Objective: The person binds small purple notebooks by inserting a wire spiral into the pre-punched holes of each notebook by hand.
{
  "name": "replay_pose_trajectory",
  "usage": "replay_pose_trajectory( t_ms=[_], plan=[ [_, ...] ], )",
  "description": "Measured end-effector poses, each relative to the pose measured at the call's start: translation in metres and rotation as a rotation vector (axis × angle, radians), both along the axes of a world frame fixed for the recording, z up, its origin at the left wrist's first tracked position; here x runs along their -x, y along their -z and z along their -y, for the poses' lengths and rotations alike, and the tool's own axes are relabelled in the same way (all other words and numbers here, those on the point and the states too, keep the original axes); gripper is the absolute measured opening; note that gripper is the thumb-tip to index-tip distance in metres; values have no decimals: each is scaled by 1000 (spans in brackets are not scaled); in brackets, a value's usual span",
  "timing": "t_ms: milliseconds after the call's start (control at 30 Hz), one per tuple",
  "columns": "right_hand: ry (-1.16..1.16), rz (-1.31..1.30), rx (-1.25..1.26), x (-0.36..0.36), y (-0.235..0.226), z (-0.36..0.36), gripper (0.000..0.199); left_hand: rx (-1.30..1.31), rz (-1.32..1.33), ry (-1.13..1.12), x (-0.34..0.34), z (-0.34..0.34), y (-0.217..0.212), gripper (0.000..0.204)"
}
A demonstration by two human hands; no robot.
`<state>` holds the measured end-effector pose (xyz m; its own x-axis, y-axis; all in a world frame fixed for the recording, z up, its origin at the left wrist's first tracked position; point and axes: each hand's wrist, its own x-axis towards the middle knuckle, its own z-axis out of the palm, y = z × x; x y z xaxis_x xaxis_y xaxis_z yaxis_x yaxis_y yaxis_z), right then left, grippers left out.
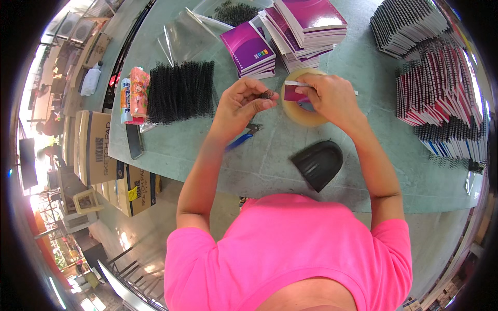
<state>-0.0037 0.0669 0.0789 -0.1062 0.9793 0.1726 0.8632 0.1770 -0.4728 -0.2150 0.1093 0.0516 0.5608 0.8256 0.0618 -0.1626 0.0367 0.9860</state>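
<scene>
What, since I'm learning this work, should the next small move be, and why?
Probably bring the dark coil to the purple booklet: the left hand pinches one, the right hand the other, and a gap shows between them.

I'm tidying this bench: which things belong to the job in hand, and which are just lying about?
Likely the job:
dark coil, pinched by the left hand
purple booklet, held in the right hand
black coils
stacked purple booklets
coil-bound booklets
blue-handled cutters

Apparently just lying about:
red patterned packet
dark flat slab
cardboard boxes

Bright pink shirt [290, 233] – short sleeves [188, 256], rounded neckline [307, 273]
</scene>
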Motion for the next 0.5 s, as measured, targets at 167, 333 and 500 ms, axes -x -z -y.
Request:
replay_pose_trajectory(
  t_ms=[167, 333, 500],
  plan=[
    [-38, -155, -90, -2, 3, 0, 17, -94, -187, -56, -3, 0, 0, 18],
    [-43, -161, -64, -2, 4, -1, 16, -310, -424, -195, -19, 9, 0, 22],
    [-104, -139, -92, 1, -1, 2, 15, -516, -473, -356, -29, 9, -3, 21]
  ],
)
